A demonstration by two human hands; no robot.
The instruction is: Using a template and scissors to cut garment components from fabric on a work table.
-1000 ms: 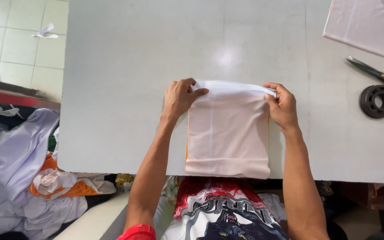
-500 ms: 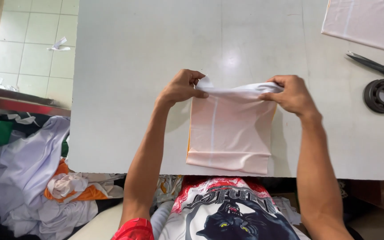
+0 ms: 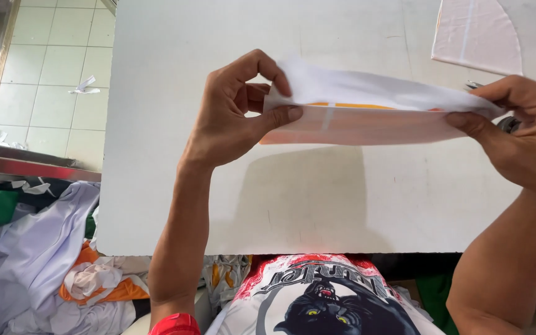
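Both hands hold one folded white cloth up over the table: I see my left hand pinching its left end between thumb and forefinger, and my right hand pinching the right end the same way. An orange strip shows between the cloth's layers. A pale cut piece with a curved edge lies flat at the table's far right corner. Mixed fabric is heaped low left, below the table edge.

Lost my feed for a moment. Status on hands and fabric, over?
Left hand and right hand pinch the white fabric piece by its ends, lifted off the white table. Nothing in the way.
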